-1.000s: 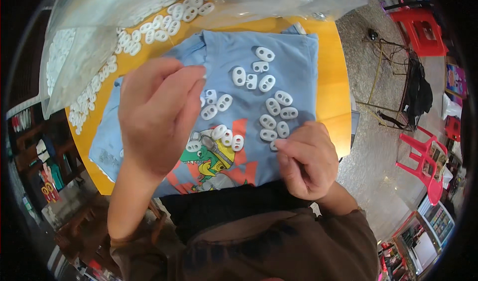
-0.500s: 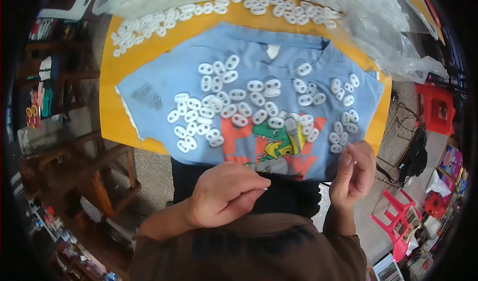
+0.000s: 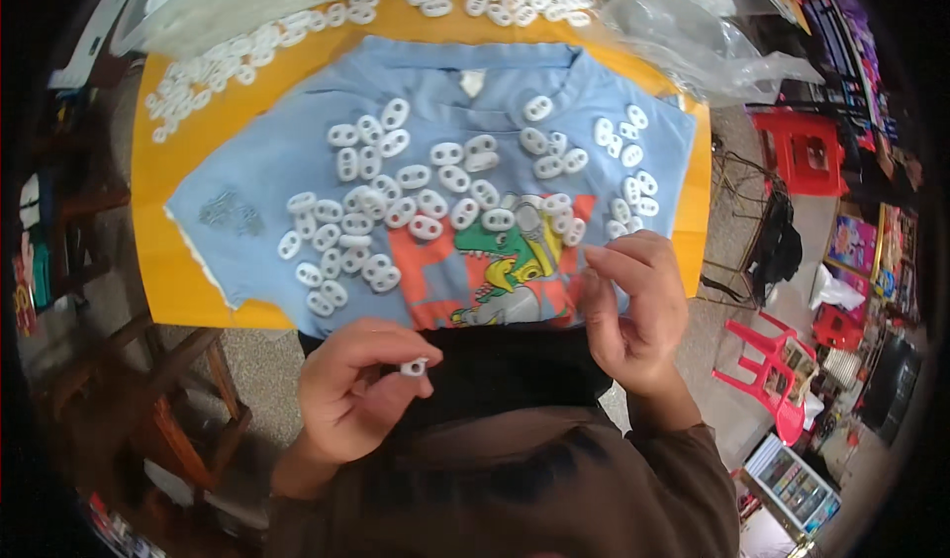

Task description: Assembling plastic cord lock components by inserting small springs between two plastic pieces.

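Note:
A light blue T-shirt [image 3: 287,152] with a dinosaur print [image 3: 500,261] lies spread over a yellow board [image 3: 168,291]. Many small white oval plastic pieces with two holes [image 3: 413,176] are scattered across it. My left hand [image 3: 361,385], in front of the shirt's lower edge, is closed on one white plastic piece [image 3: 414,367], held between thumb and fingertips. Above the shirt's lower right, my right hand [image 3: 638,311] is bent with thumb and index tips close together; what they pinch, if anything, I cannot make out. A pile of small metal screws [image 3: 231,212] rests on the left sleeve.
More white pieces line the board's far edge. Behind them are a large heap of white pieces in a clear bag [image 3: 267,9] and crumpled clear plastic [image 3: 683,48]. To the right stand a red stool [image 3: 797,152] and a pink chair [image 3: 767,370]; wooden furniture [image 3: 188,419] is at left.
The view has shifted, so the shirt appears further left. My left hand has turned, showing the white piece in its fingertips. My right hand has moved inward, away from the pieces on the right.

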A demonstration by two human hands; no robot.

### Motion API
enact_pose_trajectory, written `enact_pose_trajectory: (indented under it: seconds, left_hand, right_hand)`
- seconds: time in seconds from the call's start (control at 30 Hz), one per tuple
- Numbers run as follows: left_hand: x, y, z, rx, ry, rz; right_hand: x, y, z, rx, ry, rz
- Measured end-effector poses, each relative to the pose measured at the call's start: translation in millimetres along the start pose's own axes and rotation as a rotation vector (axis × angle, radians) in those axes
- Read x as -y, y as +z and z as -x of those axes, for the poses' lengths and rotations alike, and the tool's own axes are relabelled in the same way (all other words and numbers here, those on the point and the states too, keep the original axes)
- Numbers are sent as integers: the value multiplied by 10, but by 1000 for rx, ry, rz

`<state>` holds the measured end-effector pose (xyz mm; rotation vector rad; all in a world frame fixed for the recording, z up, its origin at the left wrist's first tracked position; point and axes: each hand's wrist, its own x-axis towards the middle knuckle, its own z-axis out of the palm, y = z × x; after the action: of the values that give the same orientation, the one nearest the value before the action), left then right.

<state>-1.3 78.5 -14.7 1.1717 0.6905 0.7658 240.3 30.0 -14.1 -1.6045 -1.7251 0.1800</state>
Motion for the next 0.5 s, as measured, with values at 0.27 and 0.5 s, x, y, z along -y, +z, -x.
enact_pose_trajectory:
  seconds: [0.27,0.5]
  left_hand:
    - [0,191,-155,-74,-84,107]
    - [20,304,-196,6,-83,-77]
  right_hand:
    - [-194,-7,133,-40,11,176]
    - [-247,11,62,83,78,235]
